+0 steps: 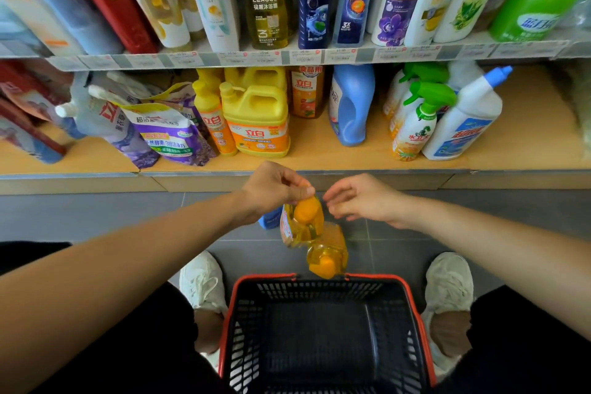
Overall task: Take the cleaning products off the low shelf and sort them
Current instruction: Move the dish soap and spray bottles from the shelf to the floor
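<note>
Bottle of yellow dish liquid (299, 229) hangs by its orange-capped top from the left hand (275, 189), whose thumb and fingertips pinch it just in front of the low shelf (527, 131) and above the grey floor tiles. A second yellow bottle (331, 251), also with an orange cap, sits directly beneath and against the first, its cap at the far rim of the red shopping basket (265, 276); whether the two are joined cannot be told. The right hand (361, 198) hovers just beside the upper cap, fingers loosely spread and holding nothing. A blue item (270, 217) lies on the tiles behind the left wrist, mostly hidden. The basket stands between the person's two pale shoes (201, 281).

On the low shelf, from left, stand purple refill pouches (169, 134), leaning; a slim yellow bottle (211, 118) touching a large yellow jug (256, 118); an orange-labelled bottle (307, 93) further back; a light blue detergent bottle (351, 105); spray bottles with green triggers (415, 125); and a white bottle with a blue angled cap (463, 125), tilted against the sprays. Above, behind a strip of price tags (287, 56), runs a row of shampoo and body-wash bottles (313, 0).
</note>
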The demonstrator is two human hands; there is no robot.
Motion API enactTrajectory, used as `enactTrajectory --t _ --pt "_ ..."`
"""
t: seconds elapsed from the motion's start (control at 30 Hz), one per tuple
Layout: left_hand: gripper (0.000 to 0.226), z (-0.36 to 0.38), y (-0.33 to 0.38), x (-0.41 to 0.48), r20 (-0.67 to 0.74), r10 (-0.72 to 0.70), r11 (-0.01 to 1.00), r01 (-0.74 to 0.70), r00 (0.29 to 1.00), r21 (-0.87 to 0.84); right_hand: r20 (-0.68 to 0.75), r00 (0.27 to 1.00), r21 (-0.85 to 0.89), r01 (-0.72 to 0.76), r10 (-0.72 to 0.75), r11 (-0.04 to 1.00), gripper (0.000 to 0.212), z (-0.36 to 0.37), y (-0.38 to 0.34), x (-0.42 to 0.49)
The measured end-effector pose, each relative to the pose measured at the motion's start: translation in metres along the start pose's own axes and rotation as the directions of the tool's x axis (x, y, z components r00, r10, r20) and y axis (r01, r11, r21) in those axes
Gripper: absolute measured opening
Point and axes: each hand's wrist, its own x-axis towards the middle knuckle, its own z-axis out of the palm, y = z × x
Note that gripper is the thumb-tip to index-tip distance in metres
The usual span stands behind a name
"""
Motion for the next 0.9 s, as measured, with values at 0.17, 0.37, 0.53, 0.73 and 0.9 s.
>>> enactTrajectory --t 0.17,0.37,0.53,0.73,0.9 --pt "0.003 -0.007 -0.039 0.006 -0.056 -0.200 0.978 0.196 0.978 -0.072 0.050 0.982 -0.614 0.175 -0.184 0.769 0.032 -0.005 0.007 0.028" --pt "0.005 -0.011 -0.078 0.019 -0.089 -0.320 0.942 0.307 0.943 -0.134 -0.072 0.968 -0.713 0.120 -0.242 0.691 0.056 -0.035 0.006 0.093" --pt "0.012 -0.025 -0.099 0.030 -0.079 -0.350 0.936 0.345 0.933 -0.074 -0.295 0.934 -0.470 0.041 -0.201 0.882 0.079 -0.042 0.003 0.184" --pt "0.044 -0.046 -0.112 0.039 -0.114 -0.299 0.946 0.310 0.948 0.099 -0.567 0.814 -0.062 0.116 -0.131 0.991 0.109 -0.043 0.006 0.272" --pt "0.047 -0.057 -0.097 0.043 -0.109 -0.046 0.811 0.101 0.993 0.576 -0.634 0.762 0.100 0.249 -0.131 0.963 0.120 -0.046 0.006 0.309"
